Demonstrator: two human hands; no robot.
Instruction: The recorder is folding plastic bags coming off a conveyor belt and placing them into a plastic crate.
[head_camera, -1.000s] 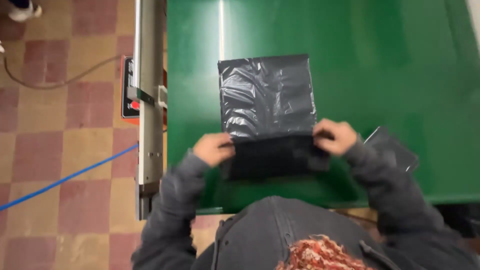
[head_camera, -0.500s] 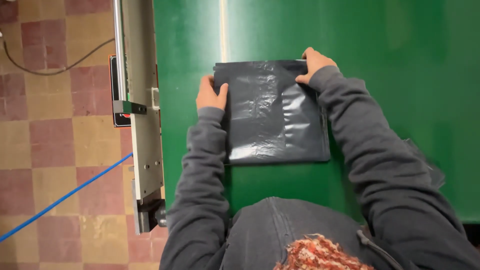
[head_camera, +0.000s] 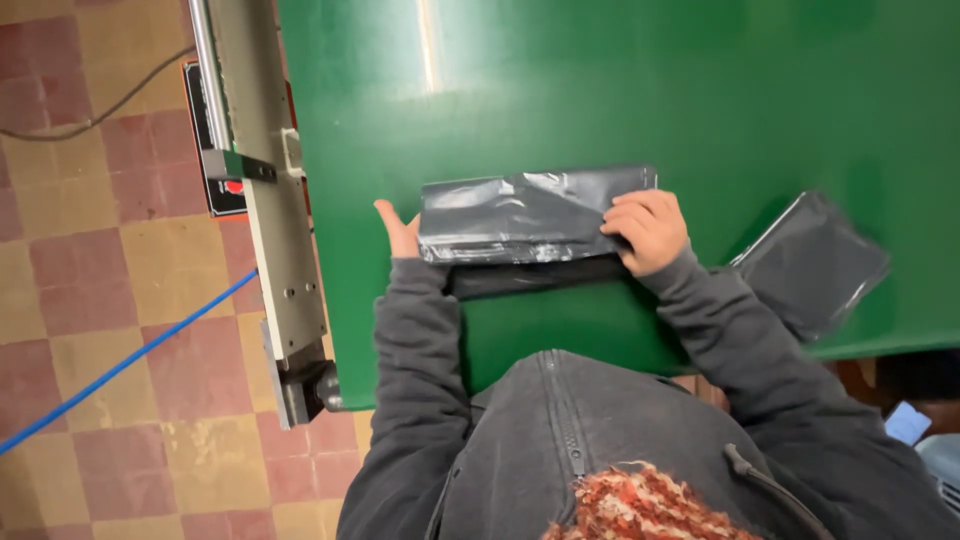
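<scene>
Inspection of the head view: 1 person in a dark grey hooded zip jacket (head_camera: 560, 450) leans over a green table (head_camera: 620, 90).

Item in hand: a black plastic bag (head_camera: 520, 215), folded into a wide flat band, lies on the table near its front edge, directly ahead of the person. Its glossy upper layer is creased and catches the light. A darker lower layer shows along the near edge.

Left hand (head_camera: 402, 232): set at the left end of the bag, thumb raised, touching the bag's short edge. Most of the fingers are hidden under or behind the plastic, so it cannot be told whether they pinch it.

Right hand (head_camera: 648, 230): lies palm down on the right end of the bag, fingers curled and close together, pressing the top layer onto the table.

Surroundings: a second black plastic bag (head_camera: 812, 262) lies flat on the table to the right, apart from the first, near the right sleeve. A grey metal rail (head_camera: 275, 250) runs along the table's left edge. The floor (head_camera: 90, 270) has red and tan tiles, crossed by a blue line (head_camera: 120, 365) and a dark cable (head_camera: 110, 105).
</scene>
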